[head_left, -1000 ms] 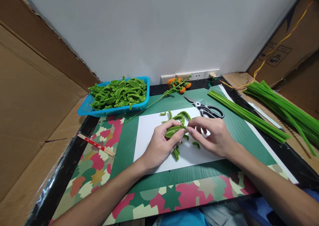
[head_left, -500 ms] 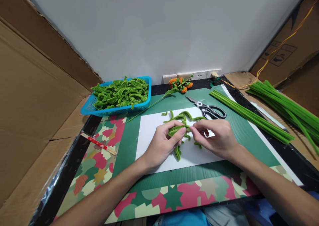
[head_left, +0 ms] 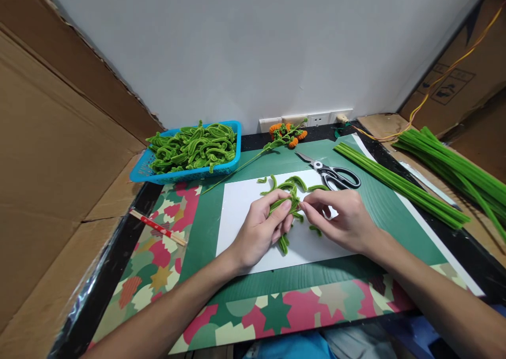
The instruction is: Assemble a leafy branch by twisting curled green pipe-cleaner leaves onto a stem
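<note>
Between thumb and fingers, my left hand [head_left: 263,224] grips a green pipe-cleaner leaf [head_left: 293,200] above a white sheet [head_left: 233,232]. My right hand [head_left: 342,216] is pinched at the leaf's right end; its fingertips touch or nearly touch it, and I cannot make out what lies between them. Several loose green pipe-cleaner pieces [head_left: 296,181] are scattered on the sheet around both hands, some curved, some short. Part of the held leaf is hidden behind my left fingers.
A blue basket [head_left: 238,148] heaped with green pipe-cleaner leaves stands back left. Behind the sheet lie an orange-flowered stem [head_left: 292,137] and scissors [head_left: 332,174]. Bundles of green pipe cleaners [head_left: 403,185] lie right; wrapped chopsticks [head_left: 158,227] lie left. Cardboard [head_left: 47,137] walls the left side.
My left fingers have shifted slightly on the leaf, and its tip now points more upward. My right fingertips stay close beside it. The view has moved very slightly.
</note>
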`<state>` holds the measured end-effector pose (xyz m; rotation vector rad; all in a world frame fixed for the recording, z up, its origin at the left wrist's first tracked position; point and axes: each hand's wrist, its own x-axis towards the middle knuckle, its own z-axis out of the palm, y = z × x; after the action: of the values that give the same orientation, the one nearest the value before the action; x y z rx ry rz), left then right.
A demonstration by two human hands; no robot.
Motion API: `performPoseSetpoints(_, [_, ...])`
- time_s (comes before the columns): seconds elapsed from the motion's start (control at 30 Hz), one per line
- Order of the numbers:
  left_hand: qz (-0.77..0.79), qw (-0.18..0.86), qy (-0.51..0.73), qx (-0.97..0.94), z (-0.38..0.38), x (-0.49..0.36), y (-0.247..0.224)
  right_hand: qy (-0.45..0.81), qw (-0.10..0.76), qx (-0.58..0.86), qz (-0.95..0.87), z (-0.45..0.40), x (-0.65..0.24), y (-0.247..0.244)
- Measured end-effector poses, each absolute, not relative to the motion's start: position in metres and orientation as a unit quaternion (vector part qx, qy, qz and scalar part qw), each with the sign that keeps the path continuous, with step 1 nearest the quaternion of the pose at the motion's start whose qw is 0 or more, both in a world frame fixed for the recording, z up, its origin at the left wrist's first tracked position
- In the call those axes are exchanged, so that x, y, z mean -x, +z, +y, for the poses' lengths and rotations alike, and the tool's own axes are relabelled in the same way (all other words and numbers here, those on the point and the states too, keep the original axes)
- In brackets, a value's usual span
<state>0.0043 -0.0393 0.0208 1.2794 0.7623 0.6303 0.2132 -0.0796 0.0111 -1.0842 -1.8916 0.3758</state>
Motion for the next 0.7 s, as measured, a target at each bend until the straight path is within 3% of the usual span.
performPoseSetpoints(0.7, [0.332,0.689,0.303,-0.569,-0.0425,-0.0046,0.0151,0.16,0.446,0.44,-0.763,-0.0813,-0.207,0.0109])
